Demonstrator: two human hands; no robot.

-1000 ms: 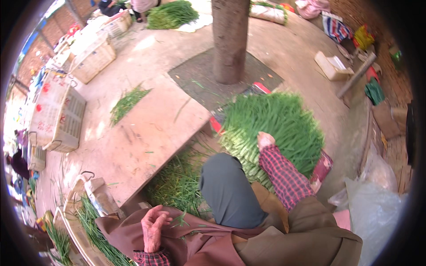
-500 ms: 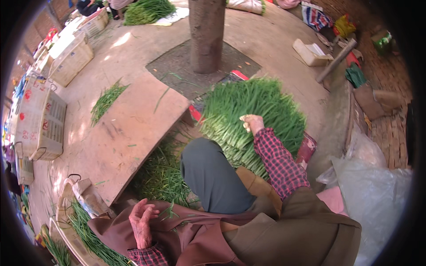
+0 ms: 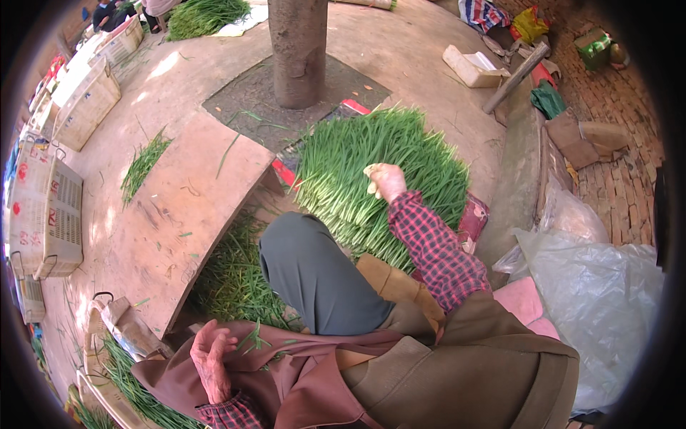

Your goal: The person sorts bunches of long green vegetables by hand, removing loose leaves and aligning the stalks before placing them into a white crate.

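Observation:
My right hand point(image 3: 386, 181), with pale coverings on its fingers, is over a broad pile of green leafy stalks point(image 3: 357, 146) that look like garlic chives. Its fingers are curled together; whatever they may hold is hidden. Above the brown apron point(image 3: 293, 342) in my lap, my left hand point(image 3: 212, 357) has its fingers loosely apart with nothing in them. A few bits of green leaf point(image 3: 255, 339) lie on the apron beside it. The pile's pale stalk ends face my bent knee point(image 3: 314, 275).
A low wooden board point(image 3: 186, 207) stands to the left, with loose green trimmings point(image 3: 236, 279) beside it. Plastic crates point(image 3: 64, 214) line the far left. A post point(image 3: 299, 57) rises beyond the pile. Clear plastic sheeting point(image 3: 586, 293) lies on the right.
The whole scene has shifted left and slightly up in the picture as the view turned. Both hands keep nearly the same places relative to the pile and the apron.

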